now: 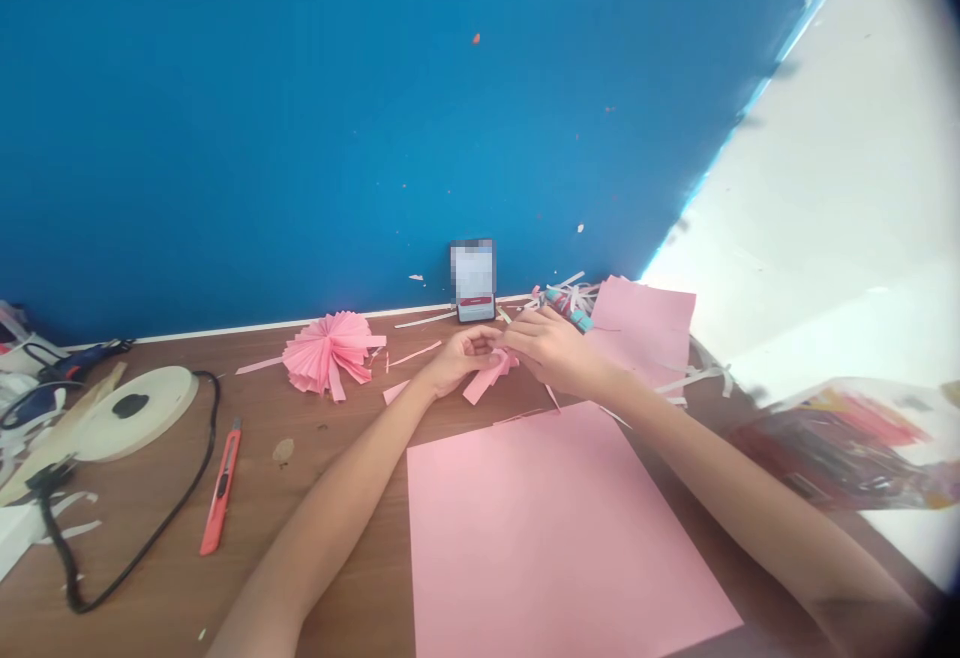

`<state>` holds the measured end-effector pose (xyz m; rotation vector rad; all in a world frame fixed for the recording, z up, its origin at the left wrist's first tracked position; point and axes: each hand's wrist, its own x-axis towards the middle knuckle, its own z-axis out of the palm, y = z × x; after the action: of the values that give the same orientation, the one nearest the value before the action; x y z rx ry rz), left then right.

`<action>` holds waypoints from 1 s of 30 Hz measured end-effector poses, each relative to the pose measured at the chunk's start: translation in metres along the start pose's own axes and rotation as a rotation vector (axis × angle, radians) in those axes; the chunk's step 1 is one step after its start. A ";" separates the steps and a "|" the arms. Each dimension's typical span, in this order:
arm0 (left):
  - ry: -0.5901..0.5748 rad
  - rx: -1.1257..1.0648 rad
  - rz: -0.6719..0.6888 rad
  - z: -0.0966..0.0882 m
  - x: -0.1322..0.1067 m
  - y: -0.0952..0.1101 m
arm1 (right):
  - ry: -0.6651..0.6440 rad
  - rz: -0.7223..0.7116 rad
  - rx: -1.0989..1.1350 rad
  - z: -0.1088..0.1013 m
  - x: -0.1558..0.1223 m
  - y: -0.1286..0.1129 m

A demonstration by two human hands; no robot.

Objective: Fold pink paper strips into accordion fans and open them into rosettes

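Both my hands meet far out on the brown table (165, 588), near the blue wall. My left hand (459, 358) and my right hand (551, 346) are closed together on a folded pink paper strip (486, 379), whose lower end pokes out below my fingers. A finished pink pleated paper fan (330, 350) lies to the left of my left hand. A large flat pink paper sheet (555, 528) lies between my forearms. A phone (474, 281) leans upright against the wall just behind my hands.
An orange utility knife (222, 486) lies at the left, beside a black cable (150, 528) and a white tape roll (131, 410). More pink paper (645, 323) and paper scraps (570, 293) sit at the right. A plastic bag of supplies (847, 443) is at the far right.
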<state>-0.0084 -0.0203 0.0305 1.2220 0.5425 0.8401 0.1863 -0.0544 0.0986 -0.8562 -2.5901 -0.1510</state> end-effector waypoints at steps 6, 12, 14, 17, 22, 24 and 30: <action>0.048 0.012 0.032 -0.003 0.002 -0.004 | 0.037 0.094 0.122 0.014 -0.001 0.005; 0.087 0.070 0.046 -0.003 0.001 -0.004 | 0.045 0.117 0.232 0.016 -0.002 0.008; 0.071 0.082 0.042 -0.002 0.001 -0.003 | 0.038 0.108 0.220 0.016 -0.002 0.007; 0.059 0.085 0.045 -0.001 0.000 -0.002 | 0.039 0.090 0.191 0.017 -0.002 0.006; 0.068 0.062 0.051 -0.002 0.000 -0.002 | 0.064 0.081 0.154 0.016 -0.001 0.005; 0.071 0.068 0.050 -0.002 0.001 -0.002 | 0.057 0.084 0.144 0.016 -0.001 0.005; 0.082 0.106 0.067 -0.002 0.001 -0.006 | 0.039 0.109 0.145 0.016 -0.002 0.004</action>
<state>-0.0078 -0.0185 0.0237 1.3124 0.6221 0.9307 0.1844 -0.0490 0.0829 -0.9291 -2.4766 0.0501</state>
